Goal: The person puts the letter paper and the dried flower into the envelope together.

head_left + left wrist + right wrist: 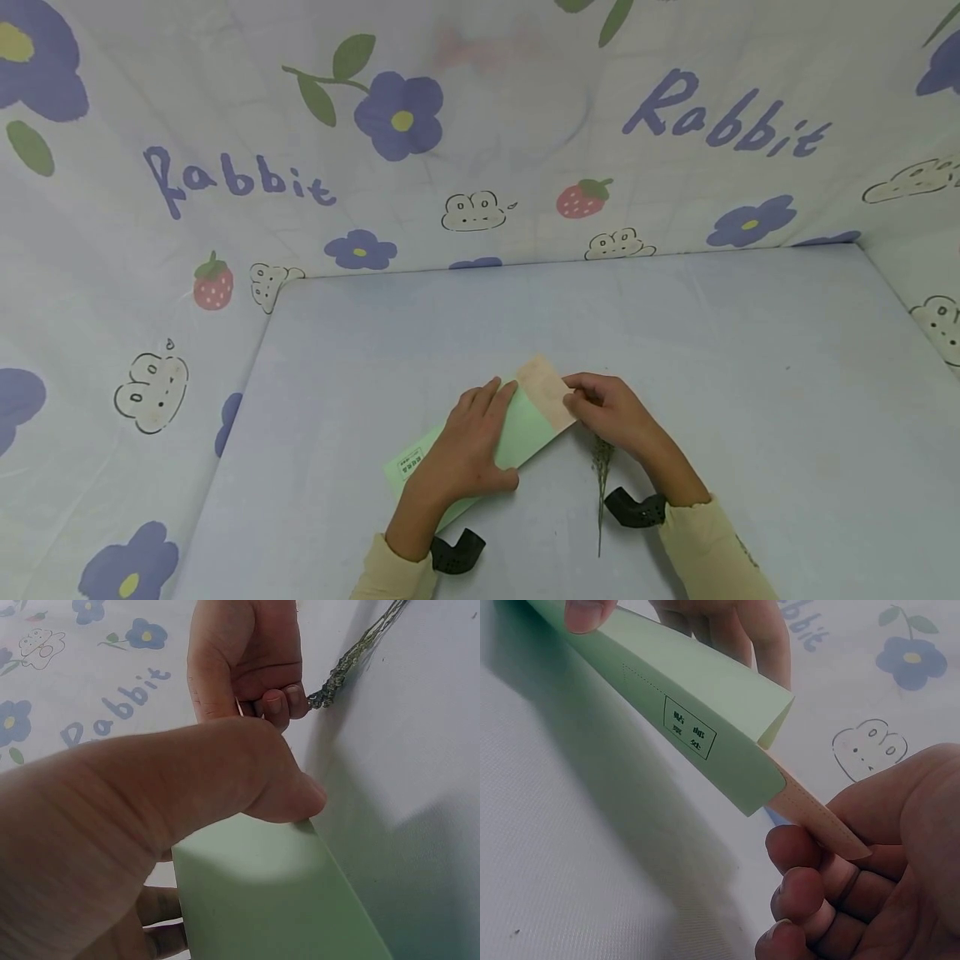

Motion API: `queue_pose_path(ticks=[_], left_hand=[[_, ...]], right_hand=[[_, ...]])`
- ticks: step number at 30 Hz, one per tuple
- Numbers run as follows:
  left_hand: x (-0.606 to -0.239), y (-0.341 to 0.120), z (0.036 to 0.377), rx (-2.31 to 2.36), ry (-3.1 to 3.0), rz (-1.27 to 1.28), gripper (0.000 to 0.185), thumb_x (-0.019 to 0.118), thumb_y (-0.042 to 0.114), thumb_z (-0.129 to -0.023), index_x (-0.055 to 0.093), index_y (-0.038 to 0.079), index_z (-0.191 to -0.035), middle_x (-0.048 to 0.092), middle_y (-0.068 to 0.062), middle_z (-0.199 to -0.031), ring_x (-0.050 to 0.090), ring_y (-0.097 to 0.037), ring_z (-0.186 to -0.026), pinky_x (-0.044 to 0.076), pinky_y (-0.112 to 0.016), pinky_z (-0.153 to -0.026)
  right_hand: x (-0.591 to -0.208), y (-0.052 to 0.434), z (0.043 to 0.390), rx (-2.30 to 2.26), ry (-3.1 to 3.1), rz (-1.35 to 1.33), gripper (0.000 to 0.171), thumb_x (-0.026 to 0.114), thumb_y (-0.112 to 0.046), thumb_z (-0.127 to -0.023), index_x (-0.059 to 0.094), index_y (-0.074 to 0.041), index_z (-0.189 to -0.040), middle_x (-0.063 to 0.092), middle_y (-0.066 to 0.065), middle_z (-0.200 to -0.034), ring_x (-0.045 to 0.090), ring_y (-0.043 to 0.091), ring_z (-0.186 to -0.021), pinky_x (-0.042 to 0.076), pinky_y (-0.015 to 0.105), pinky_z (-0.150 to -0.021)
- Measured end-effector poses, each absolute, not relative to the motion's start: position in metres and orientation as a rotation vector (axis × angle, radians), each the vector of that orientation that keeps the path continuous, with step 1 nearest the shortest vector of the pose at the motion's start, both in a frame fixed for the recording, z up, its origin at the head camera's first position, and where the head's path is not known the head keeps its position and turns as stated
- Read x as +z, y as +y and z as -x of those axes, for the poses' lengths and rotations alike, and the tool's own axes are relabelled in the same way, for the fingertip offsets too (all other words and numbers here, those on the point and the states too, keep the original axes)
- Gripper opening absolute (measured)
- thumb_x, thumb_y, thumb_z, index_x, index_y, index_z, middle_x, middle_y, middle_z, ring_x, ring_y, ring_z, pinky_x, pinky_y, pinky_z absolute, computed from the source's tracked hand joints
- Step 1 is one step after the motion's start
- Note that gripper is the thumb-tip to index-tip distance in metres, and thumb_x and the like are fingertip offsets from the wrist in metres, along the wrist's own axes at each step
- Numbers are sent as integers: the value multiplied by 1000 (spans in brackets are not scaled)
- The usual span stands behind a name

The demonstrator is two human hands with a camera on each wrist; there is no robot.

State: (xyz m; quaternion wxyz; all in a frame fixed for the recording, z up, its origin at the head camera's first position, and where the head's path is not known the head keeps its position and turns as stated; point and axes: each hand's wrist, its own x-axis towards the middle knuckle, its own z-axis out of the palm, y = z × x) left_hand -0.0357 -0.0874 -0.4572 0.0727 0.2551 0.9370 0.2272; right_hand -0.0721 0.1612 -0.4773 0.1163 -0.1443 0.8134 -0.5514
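A pale green envelope (525,429) lies slantwise on the light blue table (750,375), lifted slightly at its open far end. My left hand (480,442) grips it, fingers across the top and thumb on the near edge. A tan card (546,392) sticks out of the open end, and my right hand (576,406) pinches its corner between thumb and fingers. In the right wrist view the card (817,817) emerges from the envelope (697,697), which bears a printed stamp box. A dried plant sprig (601,475) lies on the table under my right wrist.
Cloth walls printed with flowers, strawberries and "Rabbit" (720,117) close the table on the left, back and right. Black wrist mounts (457,554) (636,508) sit at both cuffs. The sprig (352,664) runs toward the near edge.
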Motion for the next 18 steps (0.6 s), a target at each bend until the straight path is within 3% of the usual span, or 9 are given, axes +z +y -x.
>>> queue_pose_path(ticks=[18], left_hand=[[-455,-87,35,665,2816,-767,100,74,23,-72,25,7,-158,27,-18,-160,30,-35,-141,32,-51,-110]], right_hand=[[-477,160,73,-1628,2363,405,35,56,-11,-102,61,9,-129,62,5,-77,50,16,-62,45,31,-58]])
